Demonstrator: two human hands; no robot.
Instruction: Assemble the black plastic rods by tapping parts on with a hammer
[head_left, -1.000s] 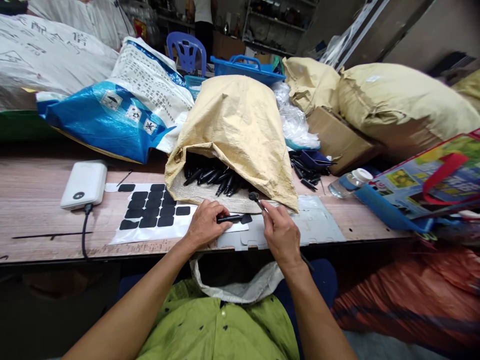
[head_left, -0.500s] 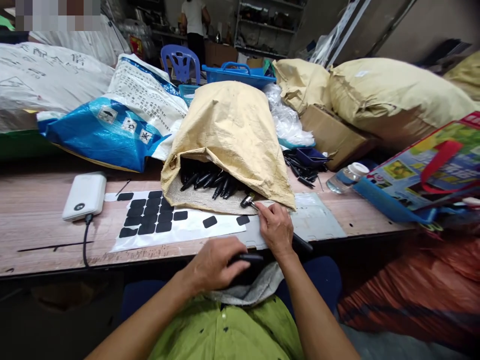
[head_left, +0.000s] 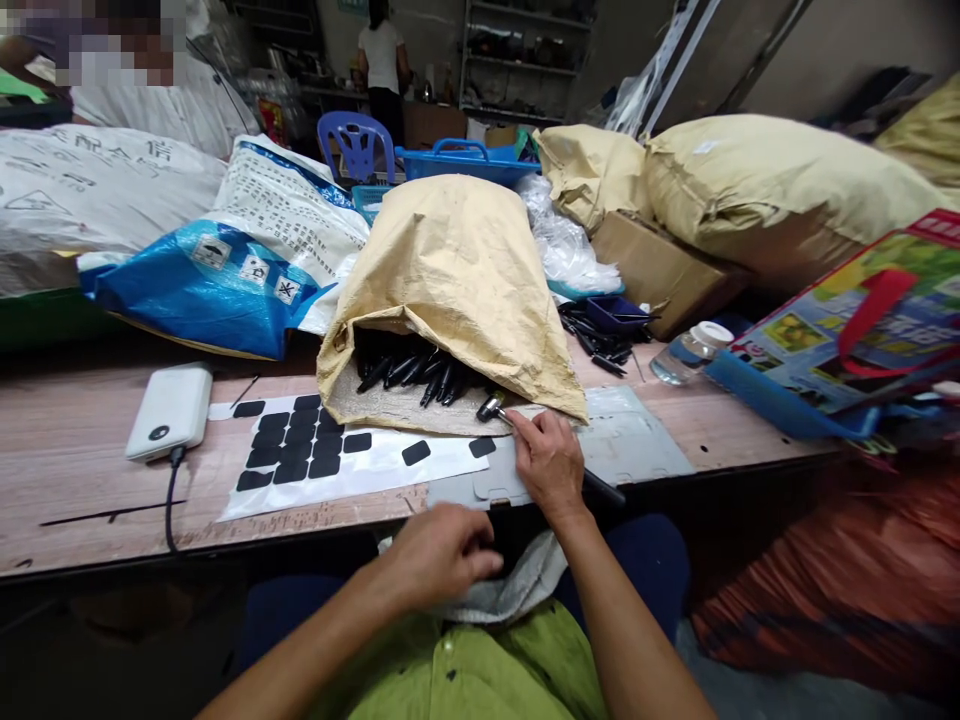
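My right hand (head_left: 551, 462) is closed on a small hammer (head_left: 493, 406) at the table edge; its metal head lies at the mouth of the tan sack (head_left: 457, 250), and its black handle sticks out below the hand. My left hand (head_left: 444, 552) hovers over my lap with its fingers loosely bent and apart, nothing seen in it. Several black tapered pieces (head_left: 411, 370) show inside the sack's opening. Left of the hand, a white sheet (head_left: 390, 468) bears black rounded patches (head_left: 298, 449). A grey cloth (head_left: 517, 590) covers part of my lap.
A white power bank (head_left: 169, 410) with a cable lies on the left of the table (head_left: 82, 480). Toward the right are more black pieces (head_left: 600, 340), a clear jar (head_left: 691, 352), and a colourful box (head_left: 855, 310). Full sacks line the back. A person (head_left: 382, 60) stands far behind.
The dark object at my left hand is gone from view, and that hand has shifted slightly down. My right hand keeps its hold on the hammer. The camera view has tilted slightly.
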